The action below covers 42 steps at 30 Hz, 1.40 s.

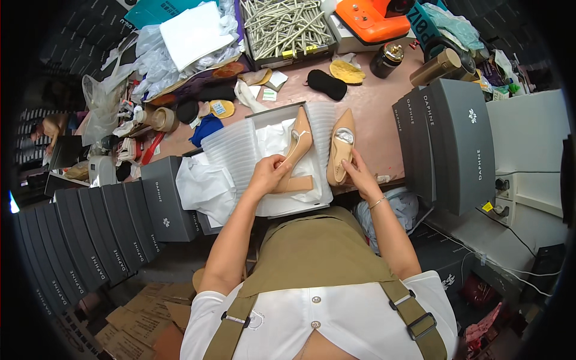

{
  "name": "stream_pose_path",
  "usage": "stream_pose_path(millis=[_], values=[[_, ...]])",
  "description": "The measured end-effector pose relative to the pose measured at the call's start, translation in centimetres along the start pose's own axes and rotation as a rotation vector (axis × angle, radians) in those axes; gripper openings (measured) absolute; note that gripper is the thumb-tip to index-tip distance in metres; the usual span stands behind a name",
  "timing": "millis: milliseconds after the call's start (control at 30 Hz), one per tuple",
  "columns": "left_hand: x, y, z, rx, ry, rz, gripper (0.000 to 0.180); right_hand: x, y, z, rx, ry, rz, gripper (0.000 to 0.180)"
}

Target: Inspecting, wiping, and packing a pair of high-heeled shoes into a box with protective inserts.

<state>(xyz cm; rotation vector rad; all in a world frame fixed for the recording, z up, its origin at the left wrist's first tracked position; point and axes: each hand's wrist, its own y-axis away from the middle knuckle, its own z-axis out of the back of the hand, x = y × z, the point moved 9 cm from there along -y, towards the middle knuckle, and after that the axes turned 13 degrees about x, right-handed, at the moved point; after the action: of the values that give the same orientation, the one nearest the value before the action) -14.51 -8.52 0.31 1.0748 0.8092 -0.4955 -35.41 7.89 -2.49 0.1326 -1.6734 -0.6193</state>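
1. Shoes — a beige pair — are the things in hand: the left shoe [298,155] lies on its side inside the open shoe box [282,112], on white tissue paper [273,141], and the right shoe [341,150] rests just beside it, over the box's right edge and the pink tabletop [372,108].
2. The left hand [268,174] is clenched around the left shoe's heel end, thumb up on its strap.
3. The right hand [359,175] grasps the right shoe at its heel; white stuffing shows inside that shoe.
4. Judging by this, the step is laying the pair into the box — one shoe seems down, the other not yet in.
5. The next move likely calls for turning the right shoe to nest against the first without creasing the tissue or the white foam sheet [231,150].
6. Grey closed boxes stand stacked at the right [459,144] and in a row at the left [120,228].
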Motion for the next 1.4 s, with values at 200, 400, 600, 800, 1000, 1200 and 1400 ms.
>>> stream_pose_path(millis=[200,400,600,800,1000,1200,1400], values=[[-0.9,3.6,2.0,0.052,0.501,-0.128,0.021,7.6,2.9,0.8,-0.186,0.292,0.284,0.047],[-1.3,3.7,2.7,0.101,0.660,-0.273,0.020,13.6,4.8,-10.7,0.180,0.725,0.410,0.077],[-4.4,5.0,2.9,0.130,0.772,-0.302,0.019,12.1,4.3,-13.2,0.185,0.540,0.343,0.095],[-5.0,5.3,2.6,0.148,0.744,-0.316,0.020,12.6,5.0,-13.4,0.045,0.432,0.420,0.069],[-3.3,6.5,4.4,-0.232,0.347,-0.382,0.028,11.5,4.7,-12.4,-0.021,0.392,0.416,0.044],[2.8,6.8,4.1,-0.206,0.602,-0.206,0.051,10.2,4.4,-10.7,0.113,-0.117,0.226,0.026],[-5.2,8.5,-1.4,0.333,1.411,-0.338,0.054,16.1,7.2,-14.9,0.181,0.420,0.551,0.036]])
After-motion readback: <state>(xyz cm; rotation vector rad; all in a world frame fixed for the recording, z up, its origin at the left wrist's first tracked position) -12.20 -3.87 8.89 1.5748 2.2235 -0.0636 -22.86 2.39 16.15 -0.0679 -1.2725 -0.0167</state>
